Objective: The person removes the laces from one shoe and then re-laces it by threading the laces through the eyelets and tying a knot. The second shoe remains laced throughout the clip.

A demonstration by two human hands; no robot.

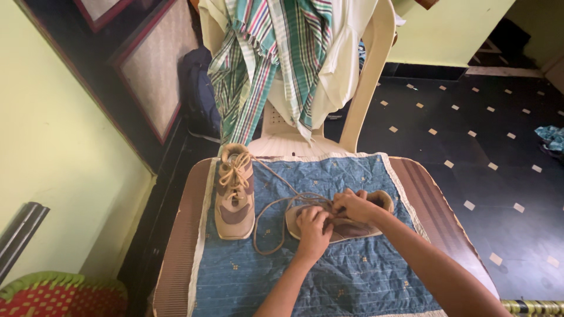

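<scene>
Both hands [332, 217] together, fingers bent on shoe [346, 226]

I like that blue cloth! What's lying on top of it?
On the blue cloth lie two tan shoes: a laced shoe and another shoe, partly covered by the left hand and right hand.

The left hand [313, 226] and the right hand [354, 205] are both resting on a tan shoe [341, 220] that is lying on its side on a blue quilted cloth [329, 276], and the fingers are pinching its long beige lace [276, 205]. A second, laced shoe [235, 194] is standing upright just beside it on the surface [179, 258]. Behind, striped checked cloths [276, 53] are hanging over a cream plastic chair [367, 82].
</scene>
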